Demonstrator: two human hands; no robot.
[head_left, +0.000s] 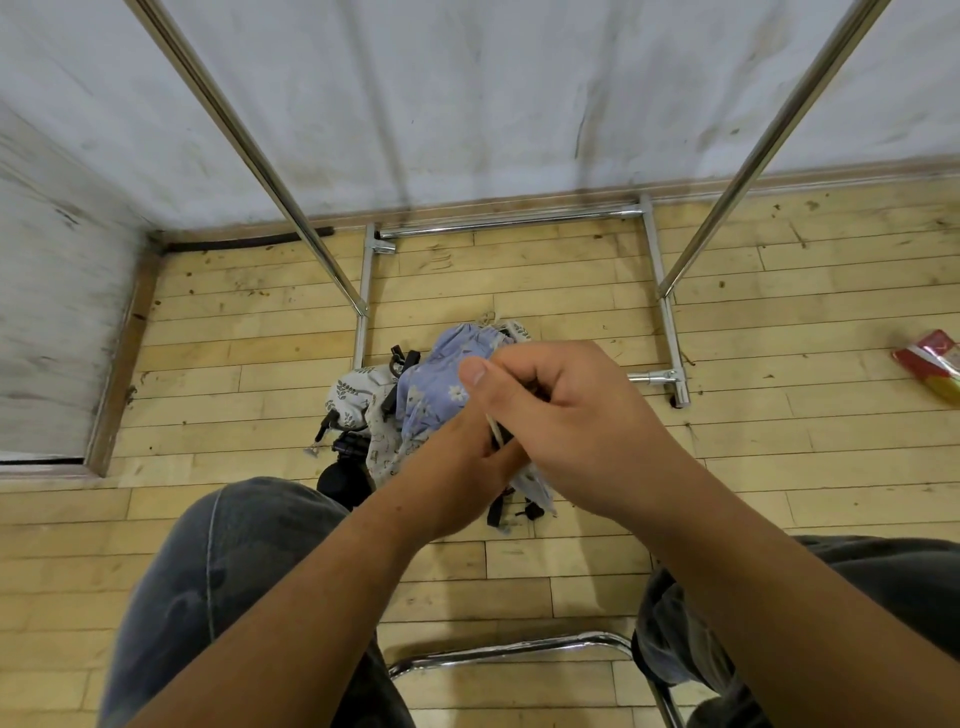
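The right hand (566, 415) is clenched, thumb laid over the curled fingers, around a fold of the blue floral garment (441, 384). A thin pale strip (496, 431) runs out beneath the fist; what it is cannot be told. The left hand (452, 467) lies under and against the right hand, touching the same cloth. Its fingers are hidden, so their state cannot be told. The garment hangs from the hands above a pile on the wooden floor (727, 467), between the person's knees and the base of a chrome clothes rack (363, 291). The pile holds a white leaf-print cloth (353, 389) and black hangers (402, 361). A red packet (930, 364) lies well apart, at right.
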